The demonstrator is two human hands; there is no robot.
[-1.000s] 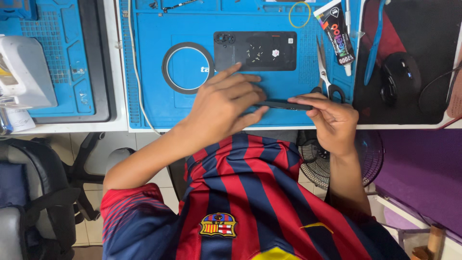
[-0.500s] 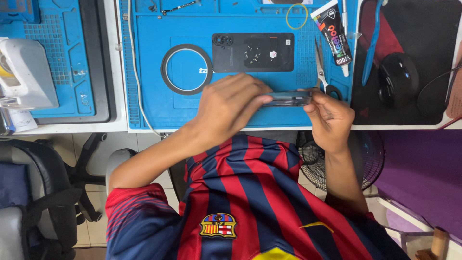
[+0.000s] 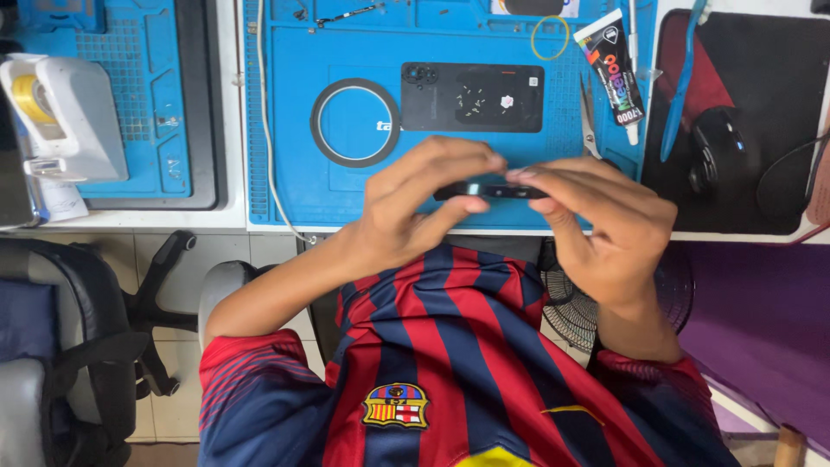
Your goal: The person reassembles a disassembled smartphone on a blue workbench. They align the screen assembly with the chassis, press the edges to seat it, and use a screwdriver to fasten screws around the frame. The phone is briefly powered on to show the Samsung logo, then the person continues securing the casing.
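Observation:
My left hand (image 3: 415,207) and my right hand (image 3: 605,220) both grip a thin dark phone (image 3: 488,190), held edge-on just above the near edge of the blue work mat (image 3: 294,173). Fingers of both hands pinch along its long sides. Beyond the hands, a black phone back cover (image 3: 471,97) lies flat on the mat with several tiny screws on it. A ring of black tape (image 3: 354,122) sits left of the cover.
A glue tube (image 3: 611,69), a yellow rubber band (image 3: 550,37), a blue tool (image 3: 680,86) and a black mouse (image 3: 722,151) on a dark pad lie to the right. A white device (image 3: 65,117) stands at left. A black chair (image 3: 78,346) and a fan (image 3: 588,303) are below the bench.
Both hands have lifted the phone off the mat and drawn it nearer to me. It is now turned edge-on, with fingers wrapped along its sides.

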